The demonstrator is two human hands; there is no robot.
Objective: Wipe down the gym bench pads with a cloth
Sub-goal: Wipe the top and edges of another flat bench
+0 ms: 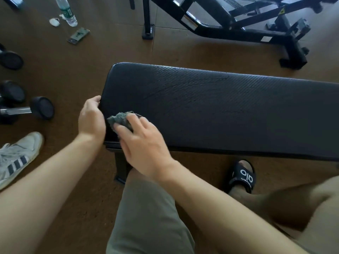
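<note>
- The black pad [211,110] lies flat across the middle of the view.
- The left hand [91,117] grips the pad's end edge, fingers curled round it.
- The right hand [142,145] presses a grey cloth [121,120] onto the pad's near corner with straight, spread fingers.

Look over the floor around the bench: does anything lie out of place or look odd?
Yes. A plastic bottle, a phone and a small white item lie loose on the floor beyond the bench pad, with dumbbells left nearby. No spill or damage shows.
</note>
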